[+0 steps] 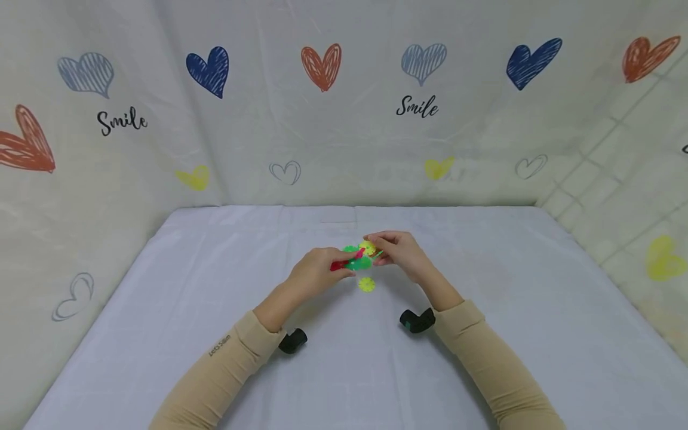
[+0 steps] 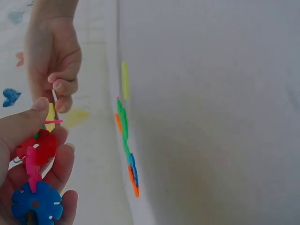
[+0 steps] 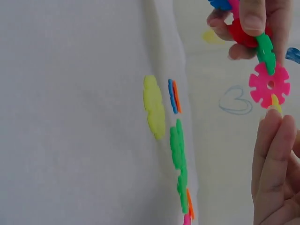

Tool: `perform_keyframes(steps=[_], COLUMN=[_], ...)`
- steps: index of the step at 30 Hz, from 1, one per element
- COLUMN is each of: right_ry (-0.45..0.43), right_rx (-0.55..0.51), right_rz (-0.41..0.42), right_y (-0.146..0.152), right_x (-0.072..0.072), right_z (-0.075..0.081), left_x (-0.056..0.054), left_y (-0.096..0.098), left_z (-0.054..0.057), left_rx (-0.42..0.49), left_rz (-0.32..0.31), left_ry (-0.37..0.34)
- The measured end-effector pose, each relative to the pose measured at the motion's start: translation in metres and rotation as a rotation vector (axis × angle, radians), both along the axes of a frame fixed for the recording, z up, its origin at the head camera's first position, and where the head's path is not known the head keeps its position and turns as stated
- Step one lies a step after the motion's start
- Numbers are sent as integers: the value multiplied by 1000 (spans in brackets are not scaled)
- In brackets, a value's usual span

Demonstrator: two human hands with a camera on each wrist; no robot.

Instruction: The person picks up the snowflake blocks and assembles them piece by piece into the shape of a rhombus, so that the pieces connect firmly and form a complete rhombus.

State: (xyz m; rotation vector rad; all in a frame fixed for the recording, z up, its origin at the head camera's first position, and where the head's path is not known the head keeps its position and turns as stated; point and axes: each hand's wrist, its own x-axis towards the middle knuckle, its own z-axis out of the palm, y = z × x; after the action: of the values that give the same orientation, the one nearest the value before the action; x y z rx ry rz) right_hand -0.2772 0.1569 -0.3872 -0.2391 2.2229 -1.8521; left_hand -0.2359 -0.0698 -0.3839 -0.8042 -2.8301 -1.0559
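The left grip (image 1: 317,269) holds a chain (image 2: 49,140) of flower-shaped discs, with its thumb and fingers around the part near the red disc (image 2: 48,149). The right grip (image 1: 400,251) is near 3 o'clock from the left one in the head view, and its fingertips pinch a yellow disc (image 1: 368,247). The chain is between the two hands, up off the table (image 1: 484,257). In the right wrist view it goes from the yellow disc up toward 11 o'clock. First comes a pink disc (image 3: 281,85), then a green disc (image 3: 266,49), the red disc, one more pink disc (image 2: 32,164), and a blue disc (image 2: 42,201). The yellow disc touches the first pink one near its 6 o'clock edge, but I cannot tell how far in it is.

A loose yellow disc (image 1: 366,284) lies on the table, at 6 o'clock from the pinched one in the head view. In the right wrist view, a loose blue disc (image 3: 172,96) and a loose orange disc (image 3: 177,97) are at about 2 o'clock from it, and green pieces (image 3: 176,145) are at 5 o'clock. A sheet (image 1: 355,131) with hearts is at 12 o'clock, behind the table.
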Motion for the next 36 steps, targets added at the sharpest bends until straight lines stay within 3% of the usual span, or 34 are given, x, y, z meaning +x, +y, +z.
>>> perform_keyframes(steps=[4,13,24,36], right_ry=[10,-15,-5,-64], right_rx=[72,226,646,726], right_rz=[25,-1,10,8], right_y=[11,33,22,9], right_x=[-7,-19,-41,-51], right_z=[-2,-9,-9,-10], left_x=[0,0,-1,-1], left_y=[-3,-5,-2,-6], left_z=[-1,-3,-4,-3], left_rx=[-23,-18,13,-17], left_rz=[31,91,79,44], left_ry=[-23,-85,-98,-91])
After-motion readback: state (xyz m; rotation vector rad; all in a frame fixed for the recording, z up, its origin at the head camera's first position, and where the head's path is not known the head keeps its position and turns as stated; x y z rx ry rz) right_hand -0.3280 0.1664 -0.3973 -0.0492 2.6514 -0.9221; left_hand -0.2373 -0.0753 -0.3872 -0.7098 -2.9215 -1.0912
